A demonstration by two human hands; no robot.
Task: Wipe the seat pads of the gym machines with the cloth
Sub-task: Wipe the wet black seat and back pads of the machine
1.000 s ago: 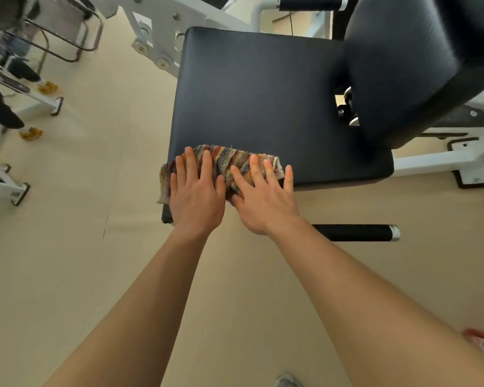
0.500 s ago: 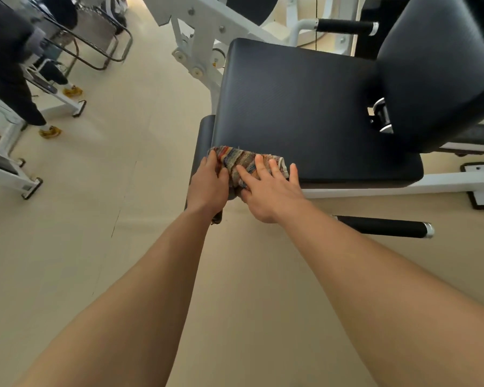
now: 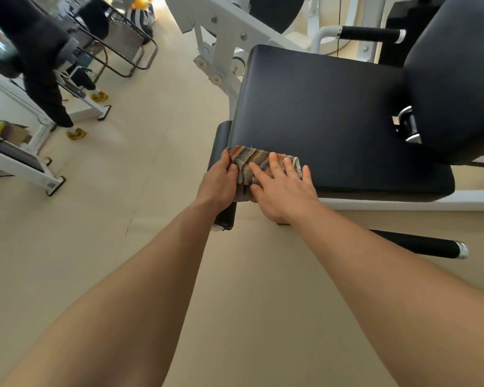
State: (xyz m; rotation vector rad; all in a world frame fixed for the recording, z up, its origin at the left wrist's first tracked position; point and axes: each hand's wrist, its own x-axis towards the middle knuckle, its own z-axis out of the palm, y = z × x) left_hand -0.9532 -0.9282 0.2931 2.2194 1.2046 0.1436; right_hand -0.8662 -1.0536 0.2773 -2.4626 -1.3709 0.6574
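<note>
Right hand (image 3: 284, 188) is laid flat and spread wide on top of the cloth (image 3: 253, 164), fingers (image 3: 274, 166) pointing up the seat, not gripping anything, just pressing down. Left hand (image 3: 221, 180) is at the cloth's left end with the fingers curled in, pinching the bunched edge.

Working from big to small: the seat pad (image 3: 327, 113) is a broad black cushion with a fine ribbed texture, and almost all of it beyond the cloth sits open toward the backrest (image 3: 456, 79). So I'd guess the job here is a long push away from the body, then repeating in lanes sideways. The ribbing probably holds sweat and dust, so slow firm strokes along the ribs should beat quick skimming.

There's a smaller roller pad (image 3: 221, 152) tucked just under the front left corner, easy to forget, worth a pass too.

The cloth itself is a folded striped towel sitting right at the near left corner of the seat, partly draped over the front edge. It's bunched fairly narrow, so opening it out wider under both palms would cover more per stroke. Keep weight on the flat palm, let the pinching hand just steer, and watch the metal knob (image 3: 408, 127) at the gap by the backrest so the cloth doesn't snag.
</note>
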